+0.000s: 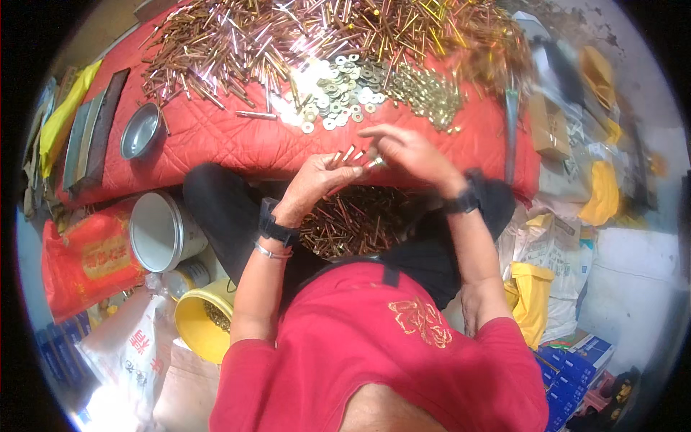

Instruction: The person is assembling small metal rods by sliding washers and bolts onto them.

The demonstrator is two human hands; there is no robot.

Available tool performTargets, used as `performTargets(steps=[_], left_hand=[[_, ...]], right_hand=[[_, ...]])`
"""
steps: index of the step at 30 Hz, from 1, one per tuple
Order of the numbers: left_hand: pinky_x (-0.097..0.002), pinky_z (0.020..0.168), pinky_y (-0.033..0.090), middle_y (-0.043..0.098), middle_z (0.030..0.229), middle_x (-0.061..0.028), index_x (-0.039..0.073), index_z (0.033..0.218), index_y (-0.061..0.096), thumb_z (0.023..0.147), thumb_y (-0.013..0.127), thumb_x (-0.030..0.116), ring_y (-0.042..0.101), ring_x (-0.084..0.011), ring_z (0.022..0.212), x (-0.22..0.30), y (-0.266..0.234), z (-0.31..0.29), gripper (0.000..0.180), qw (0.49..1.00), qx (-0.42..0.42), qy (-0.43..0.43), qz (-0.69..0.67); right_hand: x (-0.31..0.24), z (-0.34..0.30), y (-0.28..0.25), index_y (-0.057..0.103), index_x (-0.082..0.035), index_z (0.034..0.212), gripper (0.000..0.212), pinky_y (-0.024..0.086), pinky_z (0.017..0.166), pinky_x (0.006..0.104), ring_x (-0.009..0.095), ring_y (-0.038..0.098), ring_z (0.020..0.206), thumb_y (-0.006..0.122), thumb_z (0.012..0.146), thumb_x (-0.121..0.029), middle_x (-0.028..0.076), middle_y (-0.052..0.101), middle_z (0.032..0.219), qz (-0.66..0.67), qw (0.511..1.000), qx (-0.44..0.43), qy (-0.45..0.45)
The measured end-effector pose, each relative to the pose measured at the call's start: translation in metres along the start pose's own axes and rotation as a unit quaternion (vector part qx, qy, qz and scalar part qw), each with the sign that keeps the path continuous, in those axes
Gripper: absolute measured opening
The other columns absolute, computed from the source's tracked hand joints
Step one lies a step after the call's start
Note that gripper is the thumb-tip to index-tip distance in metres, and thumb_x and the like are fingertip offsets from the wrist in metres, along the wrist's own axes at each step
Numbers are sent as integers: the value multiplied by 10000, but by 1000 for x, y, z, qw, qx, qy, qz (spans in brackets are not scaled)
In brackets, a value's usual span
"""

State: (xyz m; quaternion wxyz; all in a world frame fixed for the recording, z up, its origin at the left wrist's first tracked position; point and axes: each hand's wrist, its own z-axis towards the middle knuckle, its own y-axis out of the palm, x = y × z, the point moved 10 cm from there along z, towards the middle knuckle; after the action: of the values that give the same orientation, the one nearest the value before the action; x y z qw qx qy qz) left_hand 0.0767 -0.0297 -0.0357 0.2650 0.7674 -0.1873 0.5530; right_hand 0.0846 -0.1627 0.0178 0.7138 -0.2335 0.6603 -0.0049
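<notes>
Washer pile point(338, 93): lay beyond both hands; washers too many to count.
Held rods point(349, 153): at least three tips showed, on the person's side of the washer pile, long axes slanting up toward it.
Left hand point(313, 180): fingers closed round the rods.
Right hand point(417, 158): nearer the washer pile; fingers half-curled beside the rod tips, any hold impossible to tell.
Bowl point(141, 133): one, left of the washer pile.

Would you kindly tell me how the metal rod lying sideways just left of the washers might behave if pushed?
The metal rod would probably stay stiff, given its metallic sheen. Its slim, seemingly round shape suggests rolling, though the stitched red quilt might check it.
</notes>
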Motion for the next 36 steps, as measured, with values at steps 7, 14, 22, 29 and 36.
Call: performTargets(steps=[7, 14, 22, 29, 36], left_hand=[[-245, 846, 458, 679, 1066, -47, 13, 1209, 606, 878, 636, 99, 597, -83, 955, 31, -49, 30, 343, 962, 181, 191, 67], [-438, 660, 494, 659, 810, -210, 57, 897, 645, 758, 719, 316, 647, -369, 777, 74, -121, 62, 304, 787, 387, 73, 475], [-335, 589, 482, 668, 726, -74, 26, 836, 657, 768, 727, 191, 617, -181, 609, 43, -150, 99, 192, 910, 298, 157, 242], [-233, 474, 423, 557, 648, 33, 31, 937, 631, 872, 656, 184, 459, -47, 478, 23, -119, 63, 168, 938, 273, 94, -192], [-221, 492, 428, 564, 678, 10, 34, 945, 598, 846, 620, 124, 481, -72, 503, 20, -73, 61, 136, 961, 227, 146, -58]], right_hand=[[7, 58, -73, 631, -69, 1006, 205, 460, 810, 389, 267, 594, 930, 567, 813, -46, 85, 628, 969, -384, 889, 208, -134], [23, 99, -53, 619, -131, 896, 137, 433, 783, 410, 239, 569, 939, 564, 779, -88, 30, 589, 982, -639, 739, 175, -125], [7, 90, -73, 637, -148, 847, 85, 433, 815, 380, 232, 555, 971, 637, 770, -111, 45, 581, 989, -541, 793, 206, -187], [-13, 48, -96, 660, -70, 888, 74, 482, 624, 271, 125, 609, 709, 661, 816, -55, 44, 640, 790, -189, 919, 338, -75], [17, 11, -58, 625, -39, 886, 121, 485, 657, 384, 288, 622, 730, 637, 774, -84, 141, 626, 774, -354, 914, 198, 9]])
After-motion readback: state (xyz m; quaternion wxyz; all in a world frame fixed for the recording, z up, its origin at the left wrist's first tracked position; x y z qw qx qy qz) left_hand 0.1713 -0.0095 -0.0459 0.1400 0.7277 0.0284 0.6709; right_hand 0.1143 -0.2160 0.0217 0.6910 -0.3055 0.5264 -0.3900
